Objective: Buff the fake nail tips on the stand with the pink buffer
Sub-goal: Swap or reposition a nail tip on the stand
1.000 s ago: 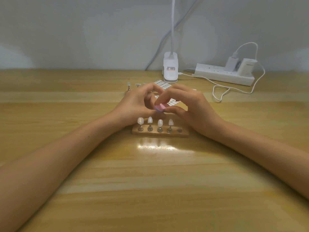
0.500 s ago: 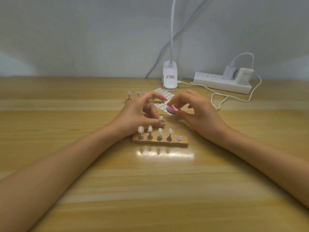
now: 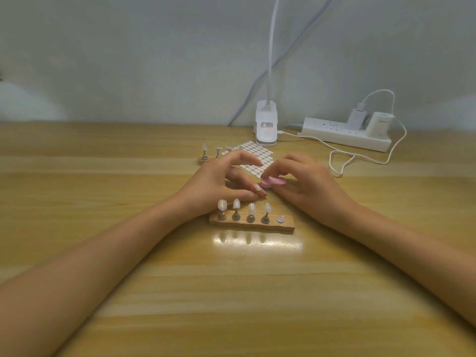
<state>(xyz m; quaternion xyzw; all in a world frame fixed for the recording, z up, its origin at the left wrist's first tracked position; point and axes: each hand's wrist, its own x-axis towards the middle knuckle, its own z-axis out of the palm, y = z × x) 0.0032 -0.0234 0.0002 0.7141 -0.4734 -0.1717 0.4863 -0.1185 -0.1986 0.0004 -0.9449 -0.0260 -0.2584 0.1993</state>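
A wooden stand (image 3: 288, 226) lies on the table in front of my hands. Several translucent nail tips (image 3: 236, 203) stand on metal pegs in it; the rightmost spot holds only a bare metal disc (image 3: 280, 219). Just behind the stand, my left hand (image 3: 216, 185) pinches one loose nail tip (image 3: 257, 187) between thumb and fingers. My right hand (image 3: 306, 186) pinches the flat pink buffer (image 3: 273, 182) between thumb and fingertips. The buffer's left end sits against the loose tip.
A second small stand (image 3: 204, 158) with several tips sits farther back, partly hidden by my left hand. Beside it lies a white sticker sheet (image 3: 257, 153). A white lamp clamp (image 3: 266, 131), a power strip (image 3: 342, 136) and a looping white cable (image 3: 342, 163) line the back wall.
Both hands have drawn back from over the stand. They parted briefly, and now the buffer is against the tip held by my left hand.
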